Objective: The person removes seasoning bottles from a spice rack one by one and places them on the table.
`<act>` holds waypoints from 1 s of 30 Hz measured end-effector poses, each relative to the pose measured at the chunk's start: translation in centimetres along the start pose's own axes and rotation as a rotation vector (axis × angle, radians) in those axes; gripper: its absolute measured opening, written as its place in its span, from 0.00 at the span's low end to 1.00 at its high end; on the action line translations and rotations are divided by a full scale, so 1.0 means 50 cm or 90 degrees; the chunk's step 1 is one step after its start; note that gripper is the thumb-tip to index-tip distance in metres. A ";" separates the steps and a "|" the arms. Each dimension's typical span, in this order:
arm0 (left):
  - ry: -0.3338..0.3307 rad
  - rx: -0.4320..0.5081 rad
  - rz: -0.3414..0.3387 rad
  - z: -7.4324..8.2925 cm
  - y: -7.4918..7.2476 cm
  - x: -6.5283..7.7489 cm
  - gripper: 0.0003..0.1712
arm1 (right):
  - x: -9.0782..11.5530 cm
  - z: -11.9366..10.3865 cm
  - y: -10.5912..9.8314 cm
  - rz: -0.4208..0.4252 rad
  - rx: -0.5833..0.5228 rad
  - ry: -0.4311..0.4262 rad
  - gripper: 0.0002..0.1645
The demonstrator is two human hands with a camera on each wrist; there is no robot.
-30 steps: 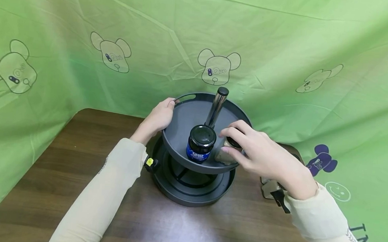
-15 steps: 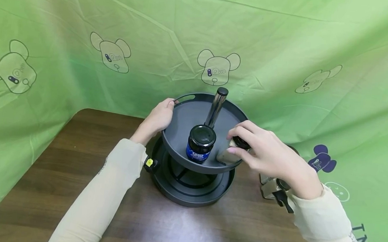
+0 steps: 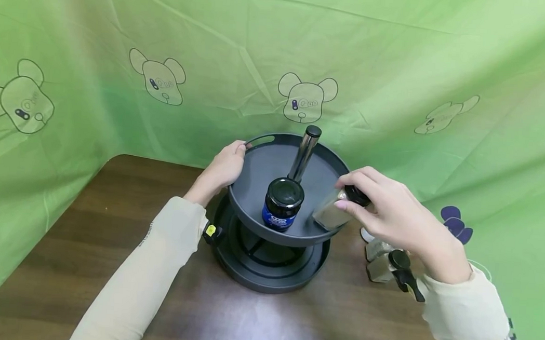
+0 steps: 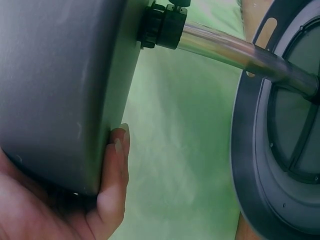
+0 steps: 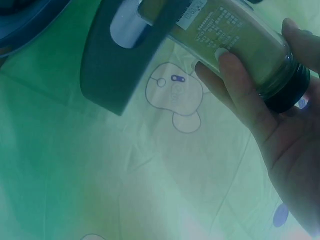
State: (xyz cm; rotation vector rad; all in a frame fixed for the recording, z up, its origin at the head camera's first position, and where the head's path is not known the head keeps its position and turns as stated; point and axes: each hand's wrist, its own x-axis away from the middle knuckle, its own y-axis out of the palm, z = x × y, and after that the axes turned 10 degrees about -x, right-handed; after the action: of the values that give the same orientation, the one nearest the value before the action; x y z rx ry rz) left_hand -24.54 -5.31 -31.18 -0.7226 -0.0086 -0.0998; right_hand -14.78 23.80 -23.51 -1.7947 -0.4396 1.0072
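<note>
A two-tier dark grey round stand has its upper tray (image 3: 263, 169) on a metal post (image 3: 303, 156) above the lower tray (image 3: 265, 285). My left hand (image 3: 223, 167) holds the upper tray's rim beside its handle slot; in the left wrist view, fingers (image 4: 112, 185) curl around the tray's edge. My right hand (image 3: 391, 213) grips a spice jar (image 3: 332, 213) near its black lid. That glass jar leans toward the right over the upper tray's right rim, and pale powder and a printed label show in the right wrist view. A black-lidded jar with a blue label (image 3: 283, 204) stands upright on the upper tray.
On the table (image 3: 225, 323), right of the stand, sit several small glass jars, one with a black lid (image 3: 399, 259), partly behind my right wrist. A green printed curtain (image 3: 221, 83) hangs close behind the stand and along both sides.
My right hand has moved right and pulled the spice jar toward the upper tray's right rim, tilting it further. More of the table jars now show. My left hand keeps its hold.
</note>
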 end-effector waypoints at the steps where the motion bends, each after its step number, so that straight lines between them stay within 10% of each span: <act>1: -0.001 -0.002 0.001 0.000 -0.001 -0.001 0.25 | 0.000 0.000 -0.003 0.004 0.003 0.001 0.16; 30: -0.002 -0.006 0.000 -0.002 -0.001 -0.005 0.25 | 0.020 0.008 -0.051 0.072 0.011 0.037 0.12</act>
State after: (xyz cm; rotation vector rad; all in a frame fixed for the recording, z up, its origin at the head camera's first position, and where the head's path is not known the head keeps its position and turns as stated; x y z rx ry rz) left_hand -24.79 -5.41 -31.25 -0.7325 -0.0113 -0.0991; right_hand -14.15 25.86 -21.74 -1.8446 -0.2948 1.0305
